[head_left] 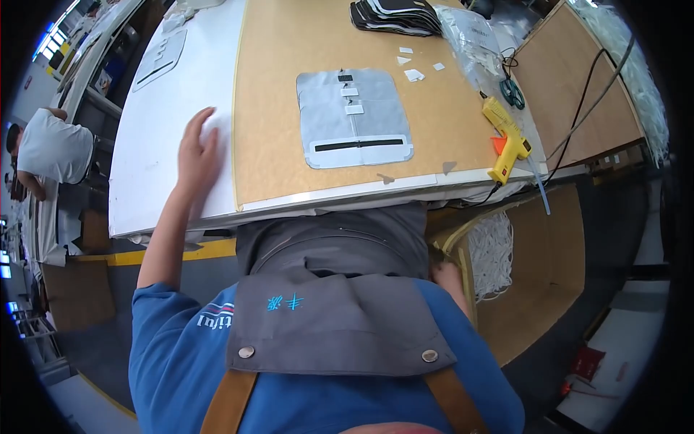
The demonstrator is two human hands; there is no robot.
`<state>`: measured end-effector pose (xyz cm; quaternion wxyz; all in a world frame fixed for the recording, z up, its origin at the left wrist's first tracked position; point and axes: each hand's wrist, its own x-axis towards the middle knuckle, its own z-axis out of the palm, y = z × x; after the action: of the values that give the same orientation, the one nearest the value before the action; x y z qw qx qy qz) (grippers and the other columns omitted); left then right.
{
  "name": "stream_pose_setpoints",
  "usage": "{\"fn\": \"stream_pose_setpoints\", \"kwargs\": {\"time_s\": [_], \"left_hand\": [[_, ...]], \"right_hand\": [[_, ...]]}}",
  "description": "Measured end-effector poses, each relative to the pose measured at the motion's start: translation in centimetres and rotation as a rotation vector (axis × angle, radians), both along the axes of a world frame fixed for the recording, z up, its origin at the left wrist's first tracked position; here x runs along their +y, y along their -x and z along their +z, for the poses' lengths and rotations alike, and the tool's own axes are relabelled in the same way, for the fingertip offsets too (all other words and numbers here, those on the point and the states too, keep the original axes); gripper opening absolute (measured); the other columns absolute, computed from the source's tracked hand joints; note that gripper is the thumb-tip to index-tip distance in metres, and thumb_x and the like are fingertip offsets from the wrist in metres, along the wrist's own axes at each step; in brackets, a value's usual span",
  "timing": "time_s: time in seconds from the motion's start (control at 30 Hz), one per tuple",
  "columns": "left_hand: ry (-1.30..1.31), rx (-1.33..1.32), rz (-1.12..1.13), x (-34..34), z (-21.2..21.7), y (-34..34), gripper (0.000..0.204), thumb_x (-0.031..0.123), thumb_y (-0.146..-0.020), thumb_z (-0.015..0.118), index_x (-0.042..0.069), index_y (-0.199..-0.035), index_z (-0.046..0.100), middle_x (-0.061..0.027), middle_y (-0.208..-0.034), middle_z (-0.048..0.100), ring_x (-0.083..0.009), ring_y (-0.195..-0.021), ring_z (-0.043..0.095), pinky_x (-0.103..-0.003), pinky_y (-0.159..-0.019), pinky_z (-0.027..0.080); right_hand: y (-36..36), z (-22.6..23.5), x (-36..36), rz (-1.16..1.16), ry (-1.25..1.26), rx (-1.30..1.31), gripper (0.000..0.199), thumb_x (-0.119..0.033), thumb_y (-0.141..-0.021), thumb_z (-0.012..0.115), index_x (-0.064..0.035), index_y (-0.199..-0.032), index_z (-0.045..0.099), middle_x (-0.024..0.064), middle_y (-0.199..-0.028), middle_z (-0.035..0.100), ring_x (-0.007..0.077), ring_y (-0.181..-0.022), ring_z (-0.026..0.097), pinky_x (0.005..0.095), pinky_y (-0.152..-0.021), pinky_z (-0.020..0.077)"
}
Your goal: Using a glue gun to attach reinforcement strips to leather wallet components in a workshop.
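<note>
My left hand (pixel 199 158) is over the white part of the table, its fingers stretched out and holding nothing. Down by my right hip, my right hand (pixel 446 273) is beside the rim of a cardboard box (pixel 546 271); its fingers are mostly hidden. In front of me a light grey panel (pixel 329 116) with rounded corners lies flat on the brown board. It carries a column of small white and dark patches and a white strip with a black slit. A yellow glue gun (pixel 506 141) with an orange trigger lies at the table's right edge, its translucent glue stick hanging over.
A similar panel (pixel 160 60) lies far left, and a stack of dark panels (pixel 396 16) at the back. Small white scraps (pixel 414 74) dot the brown board (pixel 267 170). White strips (pixel 491 257) fill part of the box. Cables hang at right; another person (pixel 56 148) sits far left.
</note>
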<state>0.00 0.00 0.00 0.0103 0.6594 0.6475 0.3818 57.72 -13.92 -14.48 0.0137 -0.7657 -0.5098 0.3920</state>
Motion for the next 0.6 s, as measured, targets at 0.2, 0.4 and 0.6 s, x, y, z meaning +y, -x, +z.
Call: {"fn": "stream_pose_setpoints", "kwargs": {"time_s": [0.2,0.4,0.6], "left_hand": [[0.041,0.128,-0.267,0.9,1.9,-8.2,0.036,0.009,-0.090,0.061,0.009,-0.127,0.060,-0.0139,-0.129,0.060,-0.0319,-0.124,0.053,-0.041,-0.105,0.041],[0.124,0.205,-0.453,3.4,1.9,-12.2,0.034,0.014,-0.093,0.059,0.011,-0.127,0.059,-0.0092,-0.132,0.060,-0.0297,-0.131,0.049,-0.043,-0.109,0.037],[0.177,0.186,-0.410,6.9,2.1,-13.3,0.037,0.017,-0.093,0.060,0.010,-0.130,0.058,-0.0097,-0.133,0.059,-0.0301,-0.131,0.049,-0.043,-0.109,0.037]], "right_hand": [[4.4,12.8,6.2,0.000,-0.531,0.236,0.028,-0.019,-0.095,0.062,0.0019,-0.077,0.065,0.0051,-0.058,0.057,0.0098,-0.052,0.053,0.0274,-0.051,0.0408],[10.8,15.9,14.1,0.218,-0.863,0.380,0.011,-0.009,-0.090,0.066,0.0004,-0.084,0.066,0.0079,-0.068,0.062,0.0154,-0.060,0.058,0.0287,-0.058,0.0456],[16.5,16.4,22.3,0.524,-1.177,0.271,0.011,-0.010,-0.086,0.069,-0.0041,-0.096,0.068,0.0106,-0.091,0.068,0.0292,-0.086,0.063,0.0369,-0.077,0.0503]]}}
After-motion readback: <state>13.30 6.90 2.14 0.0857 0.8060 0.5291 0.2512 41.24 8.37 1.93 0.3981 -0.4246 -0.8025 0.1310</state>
